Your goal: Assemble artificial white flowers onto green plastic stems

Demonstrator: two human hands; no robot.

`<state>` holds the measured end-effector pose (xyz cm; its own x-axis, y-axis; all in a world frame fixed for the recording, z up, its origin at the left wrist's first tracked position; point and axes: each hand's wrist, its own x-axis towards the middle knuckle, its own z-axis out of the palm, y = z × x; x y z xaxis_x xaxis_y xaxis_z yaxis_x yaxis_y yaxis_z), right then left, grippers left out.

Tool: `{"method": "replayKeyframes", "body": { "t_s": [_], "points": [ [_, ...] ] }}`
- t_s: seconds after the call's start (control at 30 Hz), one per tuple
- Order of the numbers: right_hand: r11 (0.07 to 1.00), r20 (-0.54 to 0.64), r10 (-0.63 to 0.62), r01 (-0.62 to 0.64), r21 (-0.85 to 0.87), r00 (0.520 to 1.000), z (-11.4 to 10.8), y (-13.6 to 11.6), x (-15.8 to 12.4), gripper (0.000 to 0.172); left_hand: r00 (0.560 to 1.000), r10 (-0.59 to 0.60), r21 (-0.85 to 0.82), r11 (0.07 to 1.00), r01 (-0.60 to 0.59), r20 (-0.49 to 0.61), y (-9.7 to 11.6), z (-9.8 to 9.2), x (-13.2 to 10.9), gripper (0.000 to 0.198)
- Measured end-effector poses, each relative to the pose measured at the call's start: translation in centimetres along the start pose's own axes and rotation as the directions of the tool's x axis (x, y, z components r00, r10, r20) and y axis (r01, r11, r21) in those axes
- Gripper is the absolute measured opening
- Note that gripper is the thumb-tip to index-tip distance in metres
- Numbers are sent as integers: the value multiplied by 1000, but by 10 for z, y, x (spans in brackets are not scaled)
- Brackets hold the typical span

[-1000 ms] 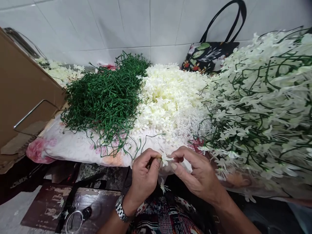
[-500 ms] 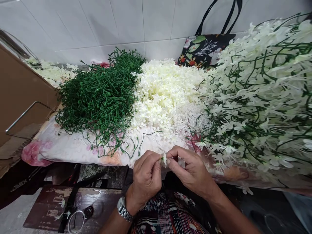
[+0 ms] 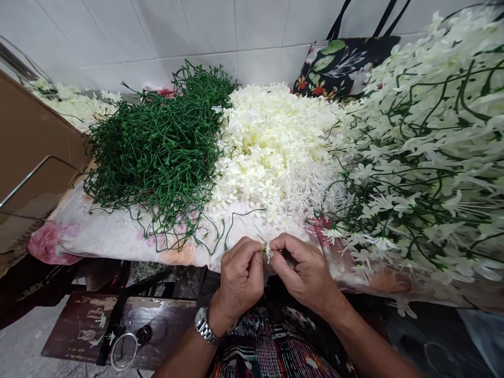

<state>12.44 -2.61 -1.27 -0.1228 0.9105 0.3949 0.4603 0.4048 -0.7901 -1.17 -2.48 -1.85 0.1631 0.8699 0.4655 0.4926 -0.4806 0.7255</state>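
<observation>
Between my two hands, at the table's front edge, is a small white artificial flower [image 3: 268, 252]. My left hand [image 3: 242, 275] pinches it at its base, where a bit of green shows. From the other side, the thumb and forefinger of my right hand [image 3: 305, 270] are closed on its white part. The fingertips hide most of the flower. Beyond my hands lie a pile of green plastic stems [image 3: 153, 147], a heap of cream-white blossoms [image 3: 263, 142] and a tuft of thin white stamens [image 3: 317, 191].
Stemmed white flowers [image 3: 425, 173] are heaped high at the right. A black floral bag [image 3: 346, 65] leans on the tiled wall [image 3: 208, 31]. A cardboard box [image 3: 39, 136] stands at the left. Below is a brown wooden bench [image 3: 157, 325]. A flowered cloth [image 3: 98, 231] covers the table.
The white flower looks narrower and more covered by my fingertips than before. Both hands stay pinched together in nearly the same place. The view has shifted slightly.
</observation>
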Motion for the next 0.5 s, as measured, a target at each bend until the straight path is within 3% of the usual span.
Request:
{"method": "replayKeyframes", "body": {
  "t_s": [0.23, 0.33, 0.4, 0.5],
  "points": [
    [998, 21, -36, 37, -48, 999, 3, 2, 1, 13, 999, -32, -20, 999, 32, -4, 0, 1, 4, 20],
    [997, 27, -54, 55, -44, 998, 0, -1, 1, 14, 988, -153, -143, 977, 155, 29, 1, -2, 6, 17],
    [997, 26, -67, 68, -35, 997, -6, -5, 1, 11, 944, -317, -282, 901, 330, 91, 3, -6, 6, 14],
    [992, -10, -114, 113, -48, 993, -16, -13, 1, 5, 828, -517, -523, 654, 547, 218, 5, -11, 6, 12]
  ]
}}
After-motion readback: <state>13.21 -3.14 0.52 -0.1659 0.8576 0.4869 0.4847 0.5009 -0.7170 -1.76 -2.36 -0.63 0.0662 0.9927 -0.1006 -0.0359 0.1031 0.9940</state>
